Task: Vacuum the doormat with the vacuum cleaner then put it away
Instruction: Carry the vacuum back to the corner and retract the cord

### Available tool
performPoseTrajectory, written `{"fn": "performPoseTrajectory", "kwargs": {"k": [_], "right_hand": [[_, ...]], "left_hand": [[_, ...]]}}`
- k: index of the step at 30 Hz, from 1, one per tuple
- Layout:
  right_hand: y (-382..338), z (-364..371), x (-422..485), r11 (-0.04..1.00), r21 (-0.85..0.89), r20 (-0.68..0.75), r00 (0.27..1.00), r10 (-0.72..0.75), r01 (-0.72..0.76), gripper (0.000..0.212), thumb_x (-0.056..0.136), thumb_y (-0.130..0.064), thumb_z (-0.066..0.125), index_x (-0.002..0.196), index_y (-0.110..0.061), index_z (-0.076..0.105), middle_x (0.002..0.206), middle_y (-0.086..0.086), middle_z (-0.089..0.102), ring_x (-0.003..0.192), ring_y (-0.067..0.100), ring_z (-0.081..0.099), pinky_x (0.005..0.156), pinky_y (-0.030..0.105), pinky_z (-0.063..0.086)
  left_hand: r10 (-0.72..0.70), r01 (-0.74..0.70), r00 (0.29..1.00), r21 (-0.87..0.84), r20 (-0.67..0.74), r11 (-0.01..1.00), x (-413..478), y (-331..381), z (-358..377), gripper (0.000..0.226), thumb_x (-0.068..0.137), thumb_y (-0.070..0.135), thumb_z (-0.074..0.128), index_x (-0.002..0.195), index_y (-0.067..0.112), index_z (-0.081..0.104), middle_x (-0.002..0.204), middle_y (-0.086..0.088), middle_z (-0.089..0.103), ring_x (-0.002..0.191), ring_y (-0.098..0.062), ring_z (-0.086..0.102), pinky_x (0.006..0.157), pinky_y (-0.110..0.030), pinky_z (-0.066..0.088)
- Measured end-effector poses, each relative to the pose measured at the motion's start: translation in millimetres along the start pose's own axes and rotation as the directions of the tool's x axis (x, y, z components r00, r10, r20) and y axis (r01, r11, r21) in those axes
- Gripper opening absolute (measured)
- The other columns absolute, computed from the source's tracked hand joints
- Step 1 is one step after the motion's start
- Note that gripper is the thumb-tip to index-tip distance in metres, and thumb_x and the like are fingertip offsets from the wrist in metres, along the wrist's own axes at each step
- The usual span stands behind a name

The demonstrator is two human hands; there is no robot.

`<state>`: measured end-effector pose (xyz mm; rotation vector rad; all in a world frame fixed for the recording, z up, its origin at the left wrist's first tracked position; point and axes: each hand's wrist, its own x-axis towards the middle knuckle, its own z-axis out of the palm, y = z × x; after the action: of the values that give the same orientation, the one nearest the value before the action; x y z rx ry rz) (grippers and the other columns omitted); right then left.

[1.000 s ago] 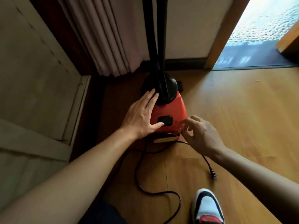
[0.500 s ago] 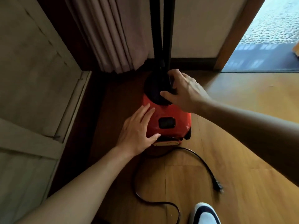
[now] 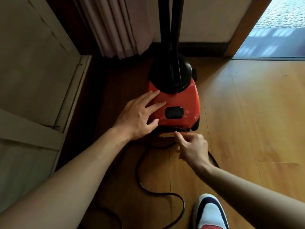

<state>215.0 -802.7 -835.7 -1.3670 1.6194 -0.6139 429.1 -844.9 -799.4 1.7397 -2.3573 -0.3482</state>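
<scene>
A red vacuum cleaner (image 3: pixel 180 101) with a black top stands on the wooden floor by the curtain, its black hose and tube (image 3: pixel 171 30) rising up out of view. My left hand (image 3: pixel 140 116) rests flat on its left side, fingers straight. My right hand (image 3: pixel 191 146) is at the rear of the cleaner, forefinger pressing the yellow button (image 3: pixel 166 135), the other fingers curled. The black power cord (image 3: pixel 145 187) loops over the floor below the cleaner. The doormat (image 3: pixel 283 12) shows pale through the doorway at the top right.
A pinkish curtain (image 3: pixel 112 27) hangs behind the cleaner. A pale panelled cabinet (image 3: pixel 33 71) fills the left side. My white and dark shoe (image 3: pixel 209 212) stands at the bottom edge. A wooden door frame (image 3: pixel 245 27) borders the doorway.
My right hand left the black top of the cleaner and came down to the yellow button at its rear. My left hand stayed on the red body.
</scene>
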Motion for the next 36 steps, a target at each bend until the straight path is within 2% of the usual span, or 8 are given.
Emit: {"fn": "performPoseTrajectory", "kwargs": {"k": [2,5,8,15,21,26,30,36], "right_hand": [[1.6,13.5,-9.1,0.908,0.297,0.107,0.955,0.276,-0.296,0.026,0.097,-0.038,0.064,0.093,-0.013,0.072,0.061,0.001,0.064,0.048,0.012,0.058,0.051,0.025,0.052],[-1.9,29.7,-14.3,0.663,0.577,0.276,0.878,0.392,-0.477,0.025,0.095,-0.027,0.070,0.111,-0.009,0.067,0.067,0.002,0.061,0.051,0.011,0.054,0.048,0.023,0.046],[-8.7,48.6,-15.9,0.536,0.660,0.342,0.846,0.409,-0.526,0.032,0.091,-0.027,0.075,0.114,-0.009,0.064,0.082,0.005,0.065,0.056,0.011,0.058,0.048,0.022,0.047],[-13.7,88.7,-3.2,0.492,0.661,0.372,0.817,0.440,-0.566,0.031,0.092,-0.028,0.073,0.120,-0.015,0.067,0.059,0.000,0.050,0.042,0.008,0.046,0.041,0.022,0.044],[1.1,104.0,4.0,0.574,0.600,0.365,0.830,0.423,-0.557,0.029,0.099,-0.034,0.063,0.124,-0.018,0.065,0.057,-0.001,0.047,0.042,0.008,0.044,0.040,0.022,0.043],[28.9,91.6,14.6,0.728,0.339,0.287,0.803,0.523,-0.596,0.030,0.097,-0.039,0.064,0.101,-0.009,0.062,0.056,0.005,0.056,0.042,0.013,0.053,0.043,0.026,0.046],[51.6,58.8,27.6,0.816,0.192,0.161,0.838,0.522,-0.545,0.029,0.100,-0.035,0.062,0.105,-0.007,0.063,0.060,0.008,0.060,0.044,0.015,0.056,0.041,0.024,0.044],[63.8,2.6,37.6,0.965,-0.202,0.017,0.984,0.176,-0.169,0.027,0.102,-0.034,0.058,0.089,-0.011,0.062,0.078,0.004,0.064,0.056,0.018,0.063,0.045,0.026,0.046]], "left_hand": [[0.000,0.000,1.000,0.011,0.004,1.000,-0.7,0.1,0.3,0.066,0.091,0.040,0.061,0.152,0.034,0.036,0.166,0.005,0.013,0.153,-0.016,0.011,0.118,-0.036,0.016],[0.018,-0.017,1.000,0.055,-0.025,0.998,1.2,2.3,-1.7,0.064,0.088,0.036,0.063,0.149,0.030,0.044,0.162,-0.001,0.027,0.148,-0.021,0.026,0.117,-0.040,0.025],[0.128,-0.106,0.979,0.139,-0.159,0.985,9.7,4.9,-16.4,0.065,0.083,0.031,0.062,0.146,0.024,0.047,0.149,-0.008,0.042,0.131,-0.024,0.046,0.107,-0.045,0.043],[0.279,-0.276,0.960,0.263,0.027,0.924,40.1,-0.3,-33.6,0.092,0.083,0.029,0.064,0.158,0.034,0.010,0.168,-0.004,-0.002,0.154,-0.022,0.007,0.120,-0.044,0.026],[0.259,-0.247,0.966,0.285,-0.003,0.926,44.5,0.7,-30.1,0.095,0.082,0.028,0.063,0.159,0.030,0.008,0.168,0.000,0.004,0.153,-0.022,0.015,0.120,-0.046,0.025],[0.253,-0.235,0.967,0.271,-0.033,0.933,43.8,-1.5,-27.6,0.092,0.080,0.027,0.059,0.159,0.026,0.011,0.167,0.001,0.009,0.151,-0.023,0.020,0.116,-0.045,0.032],[0.241,-0.223,0.970,0.240,-0.046,0.945,43.3,-0.3,-25.1,0.091,0.080,0.036,0.057,0.159,0.027,0.013,0.167,0.002,0.009,0.151,-0.023,0.022,0.116,-0.045,0.031],[0.244,-0.232,0.969,0.190,-0.037,0.954,44.7,-0.6,-16.2,0.108,0.073,0.060,0.064,0.159,0.027,0.008,0.168,0.002,0.002,0.150,-0.026,0.023,0.116,-0.047,0.034]]}}
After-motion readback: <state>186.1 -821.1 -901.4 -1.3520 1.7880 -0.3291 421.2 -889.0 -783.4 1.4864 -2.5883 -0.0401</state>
